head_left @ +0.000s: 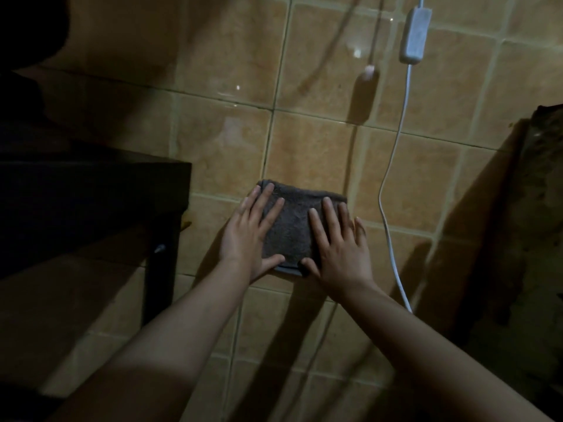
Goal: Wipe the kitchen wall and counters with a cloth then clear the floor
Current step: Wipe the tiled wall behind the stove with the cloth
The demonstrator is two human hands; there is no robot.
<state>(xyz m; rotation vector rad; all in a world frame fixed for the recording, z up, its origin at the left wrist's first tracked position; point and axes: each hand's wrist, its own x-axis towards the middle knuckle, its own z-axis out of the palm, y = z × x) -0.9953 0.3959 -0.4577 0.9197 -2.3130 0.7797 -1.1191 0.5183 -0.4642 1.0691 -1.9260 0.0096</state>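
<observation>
Head view: left hand [247, 231] and right hand [336, 243] press a grey cloth [291, 226] on the tiled wall [316, 153], fingers flat. Wall wiping looks underway; counters and floor seemingly remain

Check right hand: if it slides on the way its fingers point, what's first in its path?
Right hand points up the wall. Past the cloth edge, only bare tile shows; the white cord hangs off to its right, likely clear.
</observation>
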